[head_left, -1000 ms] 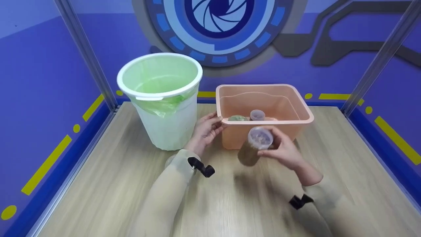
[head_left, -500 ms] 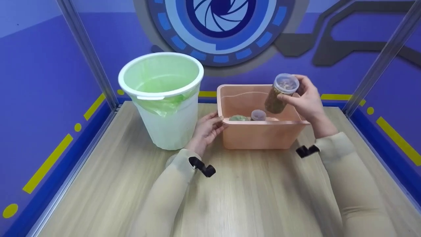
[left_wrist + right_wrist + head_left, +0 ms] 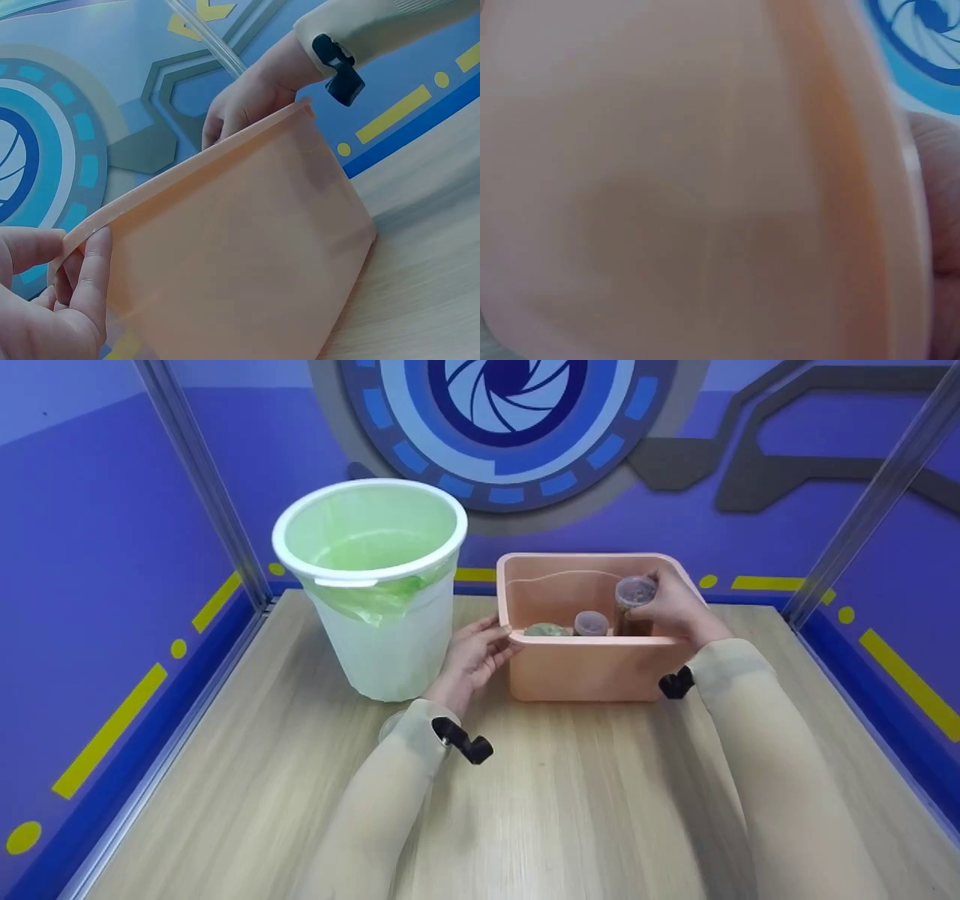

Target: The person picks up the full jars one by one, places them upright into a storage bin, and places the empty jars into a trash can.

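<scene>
An orange-pink plastic bin (image 3: 585, 673) stands on the table. My left hand (image 3: 469, 660) pinches its rim at the near left corner; the left wrist view shows the thumb and fingers on the rim (image 3: 161, 176). In my right hand (image 3: 675, 606) is a clear jar (image 3: 634, 598) with a translucent lid and brown contents. That hand reaches over the bin's right side and holds the jar upright inside, its lower part hidden by the front wall. Left of it in the bin are another lidded jar (image 3: 590, 624) and a green item (image 3: 546, 629), both partly hidden.
A white bucket (image 3: 390, 649) with a green liner bag stands left of the bin. A clear round item (image 3: 390, 725) lies on the wooden table (image 3: 540, 795), partly under my left sleeve. Blue-purple walls enclose the back and sides.
My right hand has carried the jar from in front of the bin, up over its right side, then down inside. My left hand stays on the rim.
</scene>
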A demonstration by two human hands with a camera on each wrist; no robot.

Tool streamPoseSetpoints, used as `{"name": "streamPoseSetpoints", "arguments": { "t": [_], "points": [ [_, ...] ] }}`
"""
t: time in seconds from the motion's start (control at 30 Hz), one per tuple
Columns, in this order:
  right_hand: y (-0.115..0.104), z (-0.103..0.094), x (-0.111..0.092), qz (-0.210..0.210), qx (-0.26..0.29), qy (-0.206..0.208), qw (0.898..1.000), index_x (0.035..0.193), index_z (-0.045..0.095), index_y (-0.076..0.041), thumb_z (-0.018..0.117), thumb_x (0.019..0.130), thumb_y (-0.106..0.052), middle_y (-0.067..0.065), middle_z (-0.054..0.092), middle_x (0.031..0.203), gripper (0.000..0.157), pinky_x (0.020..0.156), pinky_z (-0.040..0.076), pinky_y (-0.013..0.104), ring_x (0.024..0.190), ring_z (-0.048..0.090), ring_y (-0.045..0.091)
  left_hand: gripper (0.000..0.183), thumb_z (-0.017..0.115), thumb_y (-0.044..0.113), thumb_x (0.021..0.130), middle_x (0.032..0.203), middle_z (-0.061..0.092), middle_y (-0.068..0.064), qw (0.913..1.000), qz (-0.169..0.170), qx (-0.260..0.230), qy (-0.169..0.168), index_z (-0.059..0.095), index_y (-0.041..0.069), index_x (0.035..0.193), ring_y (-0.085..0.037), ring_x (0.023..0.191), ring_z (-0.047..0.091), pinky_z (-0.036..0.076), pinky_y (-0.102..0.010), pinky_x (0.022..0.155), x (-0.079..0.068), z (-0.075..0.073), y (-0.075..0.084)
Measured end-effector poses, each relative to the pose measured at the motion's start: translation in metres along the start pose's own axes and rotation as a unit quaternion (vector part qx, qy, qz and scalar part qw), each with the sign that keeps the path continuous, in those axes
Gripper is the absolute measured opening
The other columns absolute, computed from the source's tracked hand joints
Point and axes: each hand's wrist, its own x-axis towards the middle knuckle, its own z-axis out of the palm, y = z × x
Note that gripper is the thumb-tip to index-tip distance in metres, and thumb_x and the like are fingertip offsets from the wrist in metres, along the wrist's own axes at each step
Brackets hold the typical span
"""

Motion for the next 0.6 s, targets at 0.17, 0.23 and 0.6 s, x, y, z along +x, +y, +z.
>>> {"name": "streamPoseSetpoints", "arguments": {
  "t": [0.17,0.23,0.6],
  "points": [
    [0.0041,0.0058,0.0029,0.004,-0.055,-0.070,0.996,0.138,0.038,0.009,0.079,0.086,-0.013,0.028,0.053,0.133,0.070,0.110,0.048,0.051,0.119,0.054,0.038,0.050,0.060,-0.009,0.097,0.136,0.061,-0.025,1.0000,-0.002,0.001,0.001,0.053,-0.003,0.145,-0.024,0.096,0.066,0.066,-0.035,0.089,0.0004,-0.0002,0.0000],
    [0.0048,0.0071,0.0033,-0.001,-0.071,-0.082,0.994,0.136,0.045,0.007,0.080,0.086,-0.018,0.026,0.058,0.128,0.066,0.103,0.052,0.046,0.113,0.057,0.034,0.050,0.059,-0.009,0.097,0.137,0.061,-0.024,1.0000,-0.003,0.004,0.001,0.053,-0.002,0.146,-0.024,0.097,0.066,0.065,-0.035,0.089,0.0000,-0.0001,0.0000],
    [0.0084,0.0097,0.0082,-0.011,-0.075,-0.115,0.990,0.101,0.066,0.004,0.077,0.077,0.001,0.006,0.048,0.081,0.027,0.058,0.043,0.024,0.073,0.048,0.018,0.051,0.062,-0.007,0.097,0.139,0.062,-0.022,0.9999,-0.008,0.012,0.009,0.053,0.000,0.146,-0.025,0.102,0.067,0.065,-0.036,0.092,-0.0003,-0.0005,0.0010]
  ]
}}
